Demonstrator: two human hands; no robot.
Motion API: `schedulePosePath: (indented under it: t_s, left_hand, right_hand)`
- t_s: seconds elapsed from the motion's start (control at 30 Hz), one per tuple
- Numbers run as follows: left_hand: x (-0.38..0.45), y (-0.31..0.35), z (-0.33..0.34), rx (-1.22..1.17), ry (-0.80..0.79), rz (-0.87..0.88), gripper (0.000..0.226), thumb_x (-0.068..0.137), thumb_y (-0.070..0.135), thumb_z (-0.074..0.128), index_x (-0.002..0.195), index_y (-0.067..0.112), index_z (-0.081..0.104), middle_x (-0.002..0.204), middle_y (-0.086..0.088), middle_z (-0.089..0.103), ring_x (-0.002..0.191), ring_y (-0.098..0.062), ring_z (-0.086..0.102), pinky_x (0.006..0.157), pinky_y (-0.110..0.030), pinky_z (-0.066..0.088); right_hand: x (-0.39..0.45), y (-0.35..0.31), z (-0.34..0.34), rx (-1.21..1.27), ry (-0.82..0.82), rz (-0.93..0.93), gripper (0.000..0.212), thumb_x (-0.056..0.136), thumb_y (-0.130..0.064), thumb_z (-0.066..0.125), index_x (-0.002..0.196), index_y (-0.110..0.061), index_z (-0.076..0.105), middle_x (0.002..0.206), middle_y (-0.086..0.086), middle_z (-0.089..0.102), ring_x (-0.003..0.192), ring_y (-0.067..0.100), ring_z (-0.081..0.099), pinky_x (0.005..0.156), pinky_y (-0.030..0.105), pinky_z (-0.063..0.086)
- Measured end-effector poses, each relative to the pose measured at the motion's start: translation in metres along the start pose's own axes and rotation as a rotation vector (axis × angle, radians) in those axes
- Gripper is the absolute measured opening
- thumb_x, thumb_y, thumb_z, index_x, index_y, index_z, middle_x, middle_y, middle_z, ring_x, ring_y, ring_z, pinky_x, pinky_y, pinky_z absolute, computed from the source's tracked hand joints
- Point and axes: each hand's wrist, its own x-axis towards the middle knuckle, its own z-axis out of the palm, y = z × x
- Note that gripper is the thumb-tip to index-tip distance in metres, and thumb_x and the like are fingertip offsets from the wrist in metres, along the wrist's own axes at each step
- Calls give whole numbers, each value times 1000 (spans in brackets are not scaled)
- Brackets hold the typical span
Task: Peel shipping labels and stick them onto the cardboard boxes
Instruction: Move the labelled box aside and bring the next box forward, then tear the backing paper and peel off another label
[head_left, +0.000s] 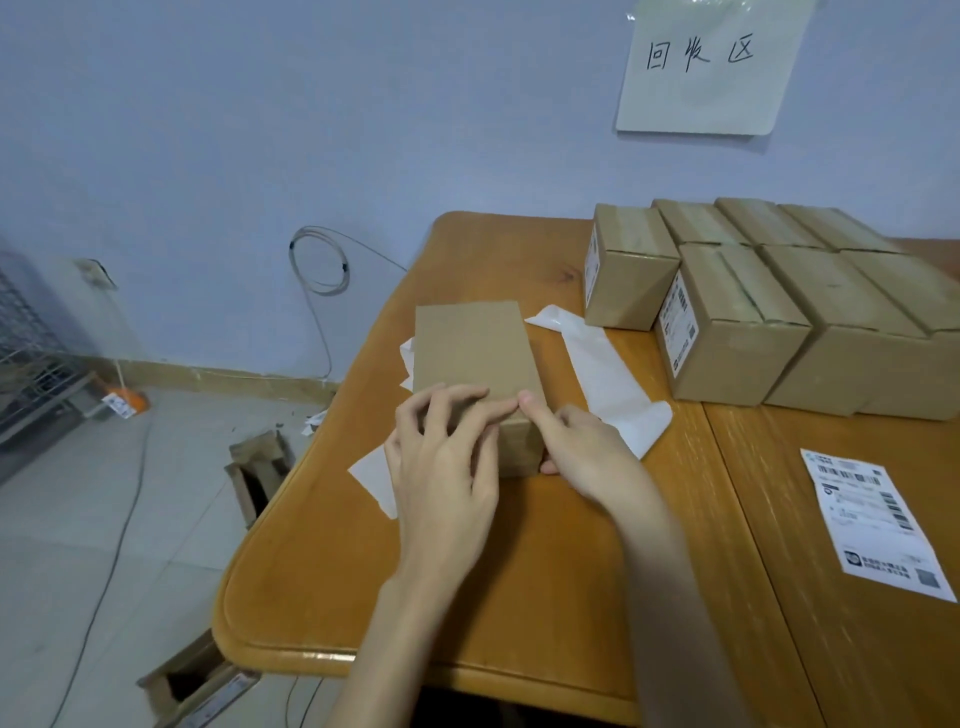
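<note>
A plain cardboard box (475, 348) lies on the wooden table (545, 571), resting on white backing papers (613, 384). My left hand (441, 467) holds the box's near left corner, fingers curled over its top edge. My right hand (582, 447) grips the near right corner, thumb pressed on the top edge beside the left fingertips. No label shows on the box's top face. A printed shipping label (878, 525) lies flat on the table to the right, apart from both hands.
Several sealed cardboard boxes (769, 322), some with labels on their sides, are grouped at the table's back right. A handwritten paper sign (706, 67) hangs on the wall. Open boxes (260, 467) and a cable lie on the floor to the left.
</note>
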Motion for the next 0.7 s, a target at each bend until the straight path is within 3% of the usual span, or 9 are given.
schedulePosePath:
  t_s: [0.13, 0.23, 0.3, 0.4, 0.5, 0.57, 0.7]
  left_hand:
    - [5, 3, -2, -84, -17, -49, 24, 93, 35, 47, 105, 40, 68, 115, 21, 56, 112, -5, 33, 99, -44, 36]
    - [13, 10, -5, -135, 16, -113, 16, 93, 33, 51, 95, 34, 67, 105, 17, 58, 108, -7, 41, 105, -52, 31]
    - [19, 27, -6, -232, 81, -103, 14, 93, 26, 52, 95, 29, 66, 102, 14, 57, 104, -5, 45, 100, -45, 38]
    - [24, 64, 1, -376, 157, 12, 15, 92, 13, 53, 95, 20, 66, 99, 9, 57, 99, -4, 50, 86, -20, 42]
    - [21, 101, 25, -602, 96, 91, 18, 91, 1, 52, 96, 10, 66, 97, 1, 60, 95, -11, 59, 79, -18, 47]
    - [16, 121, 48, -719, 39, 42, 16, 91, 1, 53, 99, 10, 64, 99, 0, 60, 92, -9, 59, 74, -19, 49]
    - [8, 145, 100, -742, -192, -53, 16, 89, 3, 55, 100, 15, 58, 102, 1, 57, 85, 3, 55, 70, -13, 45]
  right_hand:
    - [-3, -5, 2, -20, 29, 17, 76, 90, -71, 28, 126, -10, 54, 116, 10, 63, 104, 24, 60, 78, 34, 45]
    - [-7, -6, -3, 16, 41, -21, 79, 88, -74, 28, 128, -11, 53, 107, 6, 59, 95, 19, 53, 70, 29, 42]
    - [-9, -6, -10, 127, 69, -64, 72, 87, -74, 31, 120, -14, 56, 106, 1, 61, 95, 16, 56, 70, 26, 44]
    - [-12, 0, -25, 360, 130, -135, 58, 82, -74, 40, 105, -25, 62, 106, -4, 68, 100, 13, 63, 91, 38, 51]
    - [-19, 16, -47, 626, 199, -198, 27, 95, -31, 47, 106, -17, 68, 98, 0, 74, 94, 12, 70, 90, 33, 55]
    - [-28, 30, -66, 783, 278, -198, 25, 96, -8, 45, 101, -8, 69, 90, 4, 74, 85, 10, 71, 77, 23, 56]
    - [-34, 75, -100, 924, 498, -66, 15, 93, 0, 52, 96, -3, 66, 83, 7, 70, 73, 10, 69, 73, 21, 56]
